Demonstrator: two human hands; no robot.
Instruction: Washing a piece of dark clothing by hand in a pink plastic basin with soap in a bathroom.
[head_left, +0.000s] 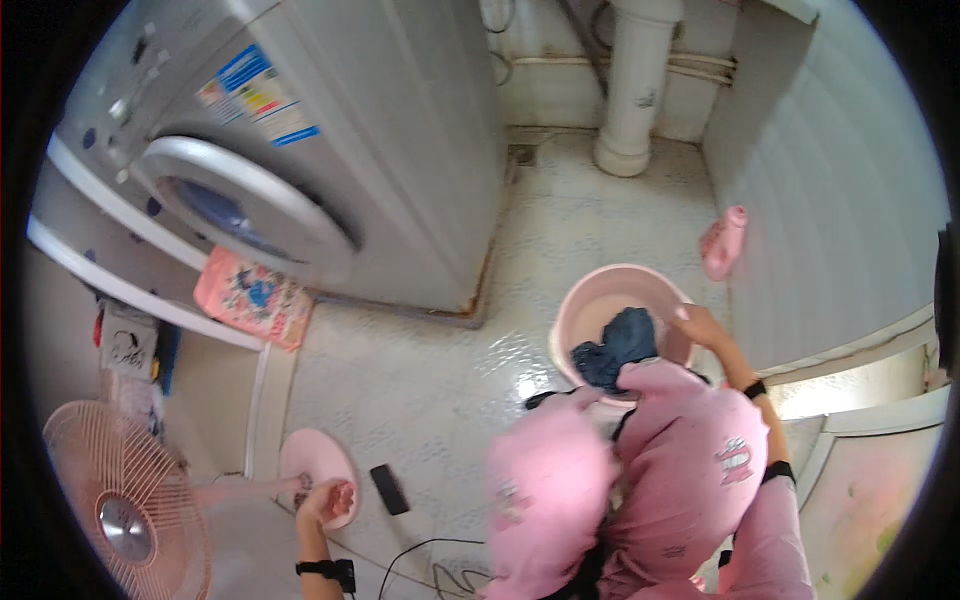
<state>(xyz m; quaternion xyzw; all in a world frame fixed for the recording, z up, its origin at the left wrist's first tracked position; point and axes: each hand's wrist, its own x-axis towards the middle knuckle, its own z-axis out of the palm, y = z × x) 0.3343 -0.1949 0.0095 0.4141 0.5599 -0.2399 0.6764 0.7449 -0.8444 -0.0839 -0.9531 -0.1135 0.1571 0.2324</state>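
Note:
A round pink plastic basin (628, 276) stands on the tiled floor in front of my knees. Dark blue wet-looking cloth (622, 346) lies bunched inside it. My right hand (699, 327) grips the basin's right rim, thumb over the edge. Out to the left, my left hand (327, 504) is over the round pink base (315, 450) of a standing fan (127, 495). Its fingers look curled; whether they hold anything is unclear.
A grey front-loading washing machine (420, 150) stands at the upper left, a pink printed bag (255, 296) below its door. A pink bottle (726, 244) leans near the right wall panel. A black phone-like object (390, 489) and dark cables (420, 546) lie on the floor.

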